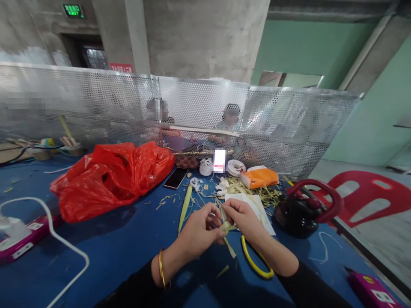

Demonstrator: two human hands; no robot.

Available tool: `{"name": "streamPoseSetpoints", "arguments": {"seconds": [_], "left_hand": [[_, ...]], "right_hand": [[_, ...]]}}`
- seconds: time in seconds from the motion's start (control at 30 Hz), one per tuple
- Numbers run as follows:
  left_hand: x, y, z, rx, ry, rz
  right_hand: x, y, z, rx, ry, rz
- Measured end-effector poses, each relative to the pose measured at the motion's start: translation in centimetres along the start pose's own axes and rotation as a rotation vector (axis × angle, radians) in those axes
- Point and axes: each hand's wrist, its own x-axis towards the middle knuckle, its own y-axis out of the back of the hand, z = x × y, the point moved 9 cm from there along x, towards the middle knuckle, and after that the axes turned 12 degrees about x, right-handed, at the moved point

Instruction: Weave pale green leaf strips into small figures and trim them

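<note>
Near the middle of the blue table, my left hand [203,229] pinches a pale green leaf strip [227,229] between thumb and fingers. My right hand [244,216] closes its fingertips on the upper end of the same strip, whose lower end hangs down below my fingers. White paper [265,216] lies behind and under my right hand. A yellow-handled tool [255,261], its other end hidden, rests under my right wrist. Left of my hands lies a long green leaf [185,207]. Small leaf scraps [223,270] are scattered in front of me.
A red plastic bag [112,179] and a phone [175,178] lie left. Behind my hands are leaf shavings [244,190], an orange tissue pack [260,177] and a tape roll [236,167]. A dark kettle [297,216] stands right. A perforated screen [199,107] borders the table's back.
</note>
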Motion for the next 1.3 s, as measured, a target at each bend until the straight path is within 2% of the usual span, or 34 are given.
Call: {"name": "streamPoseSetpoints", "arguments": {"seconds": [0.17,0.27,0.4,0.57,0.7,0.87,1.0,1.1,1.3], "left_hand": [[-0.9,-0.5,0.8,0.076,-0.055,-0.061],[-0.9,-0.5,0.8,0.039,-0.039,-0.071],[-0.4,-1.1,0.9,0.005,0.0,-0.15],[1.8,-0.9,1.6,0.136,-0.006,-0.184],[4.0,-0.8,1.7,0.018,0.005,-0.14],[5.9,-2.3,1.0,-0.049,0.04,-0.177],[6.5,-3.3,0.2,-0.049,0.041,-0.255],[6.8,-2.6,-0.6,-0.075,0.09,-0.21],[7.8,0.9,-1.0,-0.201,0.127,0.041]], "right_hand": [[-0.8,0.1,0.3,0.127,-0.073,0.016],[-1.0,-0.2,0.4,0.189,-0.106,-0.002],[-0.6,-0.7,0.3,0.229,-0.119,-0.044],[1.7,-0.2,-0.8,0.222,-0.045,-0.012],[3.1,0.7,-1.8,0.188,0.048,0.073],[3.7,2.3,-1.2,0.14,0.073,0.152],[4.2,3.3,-0.7,0.08,0.076,0.18],[4.6,3.8,-0.8,0.026,0.086,0.166],[4.5,5.0,-1.7,-0.154,0.142,0.105]]}}
